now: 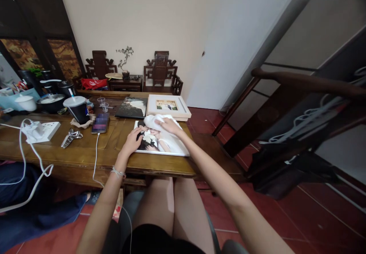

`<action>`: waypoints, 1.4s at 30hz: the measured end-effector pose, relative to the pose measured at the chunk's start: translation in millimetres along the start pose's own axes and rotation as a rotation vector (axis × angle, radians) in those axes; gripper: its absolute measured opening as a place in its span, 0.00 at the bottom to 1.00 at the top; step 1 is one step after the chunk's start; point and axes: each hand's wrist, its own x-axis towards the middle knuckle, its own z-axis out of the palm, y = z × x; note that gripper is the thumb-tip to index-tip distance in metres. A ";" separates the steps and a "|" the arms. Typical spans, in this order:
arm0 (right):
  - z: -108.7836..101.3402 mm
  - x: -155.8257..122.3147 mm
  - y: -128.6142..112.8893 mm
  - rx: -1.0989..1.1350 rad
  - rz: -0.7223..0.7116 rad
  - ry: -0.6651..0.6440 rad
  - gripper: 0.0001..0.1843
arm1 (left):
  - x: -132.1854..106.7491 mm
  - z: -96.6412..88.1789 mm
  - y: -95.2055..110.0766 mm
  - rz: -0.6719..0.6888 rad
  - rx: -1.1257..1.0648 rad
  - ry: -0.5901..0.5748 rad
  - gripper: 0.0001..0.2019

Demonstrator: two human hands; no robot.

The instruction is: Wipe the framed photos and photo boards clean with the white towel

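A wedding photo panel [164, 146] with a white edge lies flat on the wooden table in front of me. My left hand [133, 139] rests on its left side, fingers stretched out and holding nothing. At the panel's upper part, my right hand [170, 126] presses a bunched white cloth [151, 121] against the surface. The cloth covers part of the picture's top. Just beyond the panel are a dark photo board [126, 108] and a light-framed picture [152, 106], side by side.
On the table's left side are a phone [100, 123] on a cable, keys [71, 136], a lidded cup [76, 109], small clear cups [104, 106] and a power strip [48, 132] with loose cords. A wooden chair [286, 82] stands at right. Another person's leg [48, 219] shows lower left.
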 end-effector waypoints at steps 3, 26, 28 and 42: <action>-10.5 -20.3 24.0 -0.046 0.038 0.073 0.24 | -0.2 -0.6 1.4 -0.011 -0.016 0.003 0.19; 35.9 -68.2 -33.7 -0.137 -0.231 -0.016 0.21 | 1.4 -37.9 11.4 -0.416 -0.535 0.208 0.26; 47.4 -80.7 -51.4 -0.182 -0.365 -0.027 0.24 | -1.3 -57.9 22.0 -0.518 -0.751 0.251 0.28; -4.6 -96.3 -47.6 0.731 0.044 1.079 0.13 | -12.7 -44.9 67.9 -0.711 -0.896 0.238 0.29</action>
